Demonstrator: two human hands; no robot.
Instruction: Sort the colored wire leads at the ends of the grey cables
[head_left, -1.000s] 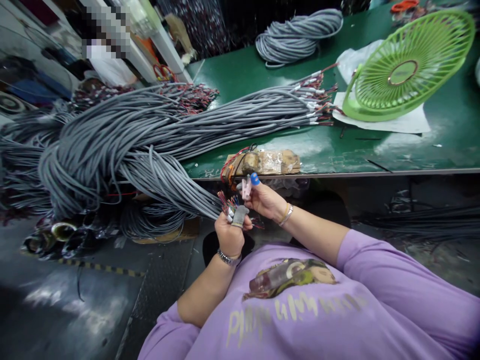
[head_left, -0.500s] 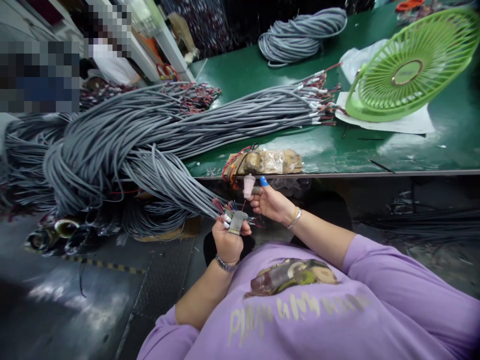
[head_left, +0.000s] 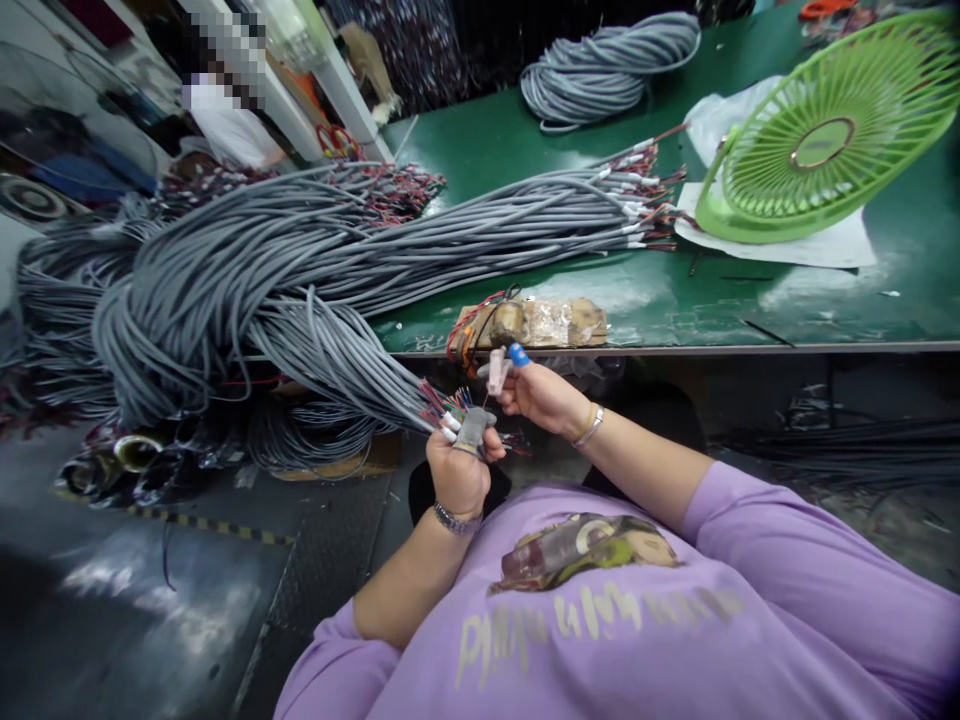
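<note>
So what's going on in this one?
The person's left grip holds a bundle of gray multicore cables near their colored wire ends, in front of the green table. The right grip is beside those ends; whether it pinches a wire is unclear. More gray cables lie on the table, near a green desk fan.

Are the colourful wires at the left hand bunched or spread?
Spread: the colourful wires fan out in different directions above the left hand.

Forearms (head_left: pixel 409 580) slant inward, the left grip (head_left: pixel 457 472) curled, the right grip (head_left: pixel 541 396) (just beside it) pinching.
</note>
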